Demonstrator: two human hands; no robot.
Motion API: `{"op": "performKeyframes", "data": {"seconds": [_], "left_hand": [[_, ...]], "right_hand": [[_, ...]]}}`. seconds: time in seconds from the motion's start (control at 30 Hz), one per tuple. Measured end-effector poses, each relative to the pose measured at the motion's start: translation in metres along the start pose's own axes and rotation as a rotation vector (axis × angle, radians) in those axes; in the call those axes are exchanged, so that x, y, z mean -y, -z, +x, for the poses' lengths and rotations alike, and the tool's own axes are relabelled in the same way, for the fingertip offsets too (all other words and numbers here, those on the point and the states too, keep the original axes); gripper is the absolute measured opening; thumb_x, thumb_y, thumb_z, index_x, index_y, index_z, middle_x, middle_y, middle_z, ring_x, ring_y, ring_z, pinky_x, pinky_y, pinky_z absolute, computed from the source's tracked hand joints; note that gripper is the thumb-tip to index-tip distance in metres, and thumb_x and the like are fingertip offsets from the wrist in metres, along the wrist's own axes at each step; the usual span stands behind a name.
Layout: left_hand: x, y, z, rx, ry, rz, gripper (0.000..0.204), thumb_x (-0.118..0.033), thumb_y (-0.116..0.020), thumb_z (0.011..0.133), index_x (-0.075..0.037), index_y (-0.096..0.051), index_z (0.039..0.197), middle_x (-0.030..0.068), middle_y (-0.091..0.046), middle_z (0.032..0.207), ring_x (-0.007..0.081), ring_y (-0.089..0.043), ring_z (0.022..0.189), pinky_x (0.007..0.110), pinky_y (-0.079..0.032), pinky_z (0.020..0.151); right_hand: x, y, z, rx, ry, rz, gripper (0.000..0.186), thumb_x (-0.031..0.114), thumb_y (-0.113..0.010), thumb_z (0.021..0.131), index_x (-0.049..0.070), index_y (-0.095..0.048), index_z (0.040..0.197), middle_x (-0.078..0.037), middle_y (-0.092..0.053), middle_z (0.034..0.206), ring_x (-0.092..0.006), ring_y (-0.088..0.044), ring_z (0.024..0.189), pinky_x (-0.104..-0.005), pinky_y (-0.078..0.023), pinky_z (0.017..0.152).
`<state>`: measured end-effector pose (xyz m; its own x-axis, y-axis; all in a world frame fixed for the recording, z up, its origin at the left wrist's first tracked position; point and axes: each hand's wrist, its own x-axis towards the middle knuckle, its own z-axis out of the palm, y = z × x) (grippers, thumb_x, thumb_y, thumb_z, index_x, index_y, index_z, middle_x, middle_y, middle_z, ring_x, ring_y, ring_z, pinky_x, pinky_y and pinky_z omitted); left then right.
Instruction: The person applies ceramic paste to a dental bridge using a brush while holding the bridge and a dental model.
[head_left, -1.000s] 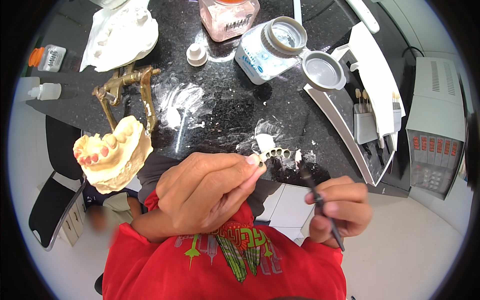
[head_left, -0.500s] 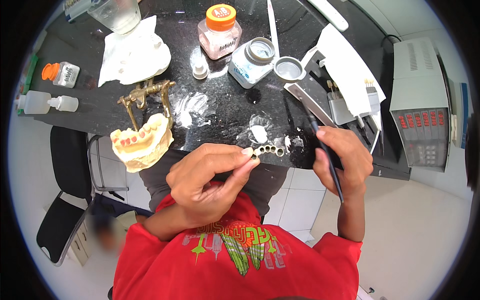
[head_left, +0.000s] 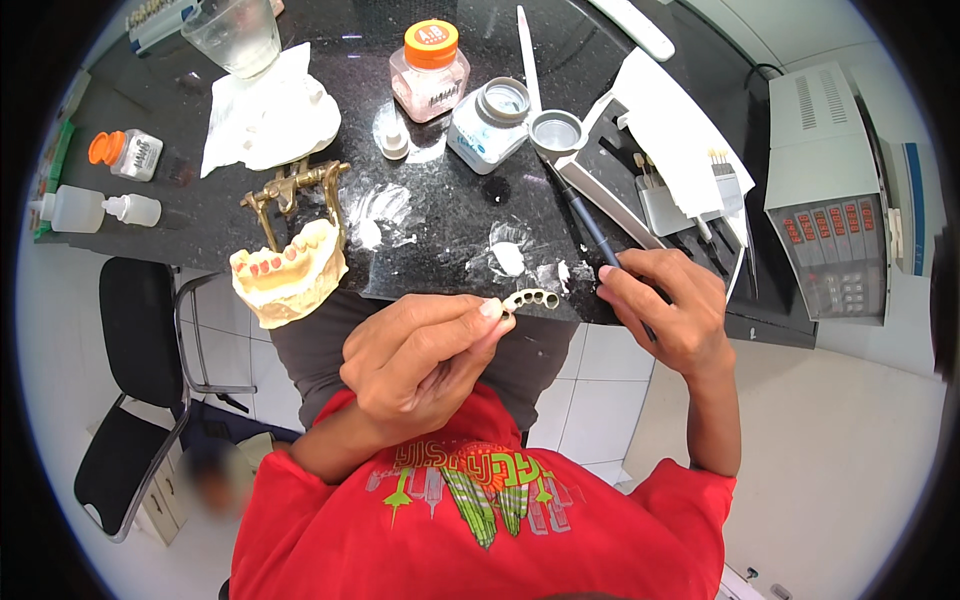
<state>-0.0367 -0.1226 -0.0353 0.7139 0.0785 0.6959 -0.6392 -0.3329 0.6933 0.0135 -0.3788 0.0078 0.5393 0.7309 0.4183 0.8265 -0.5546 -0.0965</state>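
Observation:
My left hand [head_left: 425,350] pinches one end of a small curved dental bridge frame [head_left: 532,298] between thumb and forefinger, at the bench's near edge. Several hollow ring-like crowns make up the frame. Held in my right hand [head_left: 672,308] is a slim dark-handled brush [head_left: 590,225], slanting up and left. Its far end lies close to the flipped-back lid of the open powder jar [head_left: 488,130]; the tip is hard to make out. White paste [head_left: 508,258] lies smeared on the black bench between brush and frame. Left of my left hand, a cream dental cast [head_left: 290,275] sits on a brass articulator [head_left: 295,185].
An orange-lidded jar [head_left: 430,75] and a small dropper bottle [head_left: 392,135] stand at the back. Tissue [head_left: 270,115] and a glass cup [head_left: 235,40] are far left. On the right are a tool tray [head_left: 665,205] and a grey device [head_left: 825,200] with red displays. A person is at lower left.
My right hand has moved slightly left, and the brush now reaches farther over the bench toward the open jar's lid. My left hand keeps the frame in nearly the same place.

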Motion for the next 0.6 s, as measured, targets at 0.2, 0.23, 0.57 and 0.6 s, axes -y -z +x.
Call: {"op": "performKeyframes", "data": {"seconds": [0.2, 0.23, 0.57, 0.6], "left_hand": [[0.002, -0.001, 0.001, 0.009, -0.004, -0.001, 0.028, 0.007, -0.084, 0.067, -0.001, -0.068, 0.090, 0.0102, -0.068, 0.077, 0.0199, -0.067, 0.062, 0.027, -0.053, 0.052], [0.002, -0.001, 0.001, 0.008, -0.005, -0.002, 0.028, 0.007, -0.084, 0.067, -0.001, -0.068, 0.090, 0.0101, -0.068, 0.077, 0.0199, -0.067, 0.062, 0.027, -0.053, 0.052], [-0.001, 0.005, -0.001, 0.090, -0.016, 0.002, 0.024, 0.010, -0.075, 0.078, 0.000, -0.067, 0.098, 0.0157, -0.070, 0.086, 0.0220, -0.071, 0.072, 0.028, -0.058, 0.063], [-0.001, 0.005, 0.000, 0.091, -0.025, 0.012, 0.024, 0.010, -0.075, 0.078, 0.000, -0.067, 0.098, 0.0157, -0.070, 0.086, 0.0220, -0.071, 0.072, 0.028, -0.058, 0.063]], "right_hand": [[0.009, 0.004, 0.002, -0.002, -0.063, -0.090, 0.042, 0.002, -0.075, 0.061, 0.008, -0.073, 0.103, -0.008, -0.068, 0.096, -0.0190, -0.064, 0.072, -0.0289, -0.051, 0.057], [0.009, 0.005, 0.002, 0.006, -0.069, -0.106, 0.043, 0.001, -0.075, 0.061, 0.008, -0.073, 0.103, -0.008, -0.068, 0.097, -0.0190, -0.064, 0.072, -0.0289, -0.052, 0.057], [0.018, 0.005, 0.003, -0.179, -0.207, -0.012, 0.027, -0.001, -0.073, 0.073, 0.005, -0.073, 0.099, -0.009, -0.069, 0.092, -0.0179, -0.063, 0.068, -0.0272, -0.050, 0.055], [0.023, 0.006, 0.005, -0.262, -0.259, 0.063, 0.022, -0.001, -0.072, 0.076, 0.004, -0.074, 0.098, -0.009, -0.069, 0.089, -0.0167, -0.062, 0.066, -0.0262, -0.049, 0.054]]}}
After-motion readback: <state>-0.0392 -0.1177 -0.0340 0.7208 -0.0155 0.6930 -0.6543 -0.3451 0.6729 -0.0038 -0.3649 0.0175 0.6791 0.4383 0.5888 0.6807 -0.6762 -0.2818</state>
